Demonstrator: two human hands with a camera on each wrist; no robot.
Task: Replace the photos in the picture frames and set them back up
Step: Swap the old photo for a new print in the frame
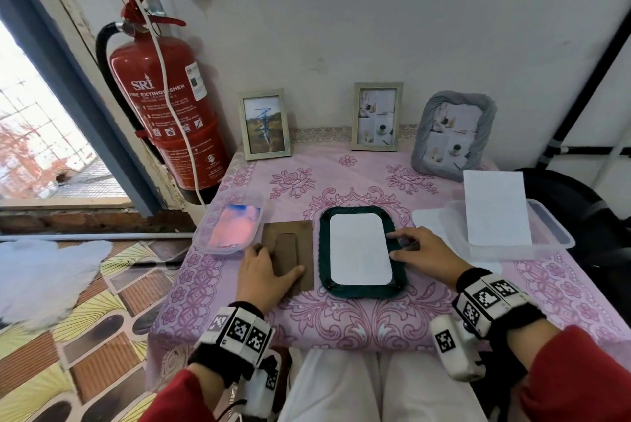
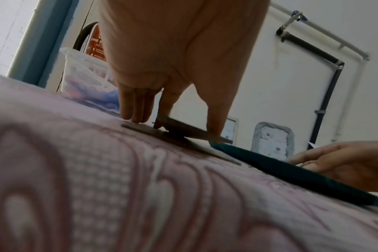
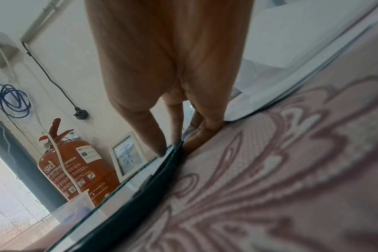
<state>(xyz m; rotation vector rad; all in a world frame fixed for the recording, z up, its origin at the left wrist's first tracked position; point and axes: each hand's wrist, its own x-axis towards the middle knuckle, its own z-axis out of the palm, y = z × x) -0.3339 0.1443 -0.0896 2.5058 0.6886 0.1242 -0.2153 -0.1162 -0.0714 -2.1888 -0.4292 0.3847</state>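
A dark green picture frame [image 1: 362,292] lies face down in the middle of the pink tablecloth, with a white photo back [image 1: 360,251] inside it. My right hand [image 1: 396,245] pinches the frame's right edge, thumb [image 3: 160,150] on top and curled fingers [image 3: 196,136] against the outer side. Left of the frame lies the brown backing board [image 1: 290,251]. My left hand [image 1: 276,261] spans it. In the left wrist view the board's stand flap [image 2: 183,126] is raised slightly between my index finger and thumb [image 2: 216,133].
A clear tub [image 1: 205,233] with a pink and blue photo sits left of the board. Another tub [image 1: 560,233] with white paper [image 1: 495,210] sits at the right. Three framed pictures [image 1: 266,124] [image 1: 377,116] [image 1: 454,134] stand along the wall. A red fire extinguisher [image 1: 164,97] hangs at the left.
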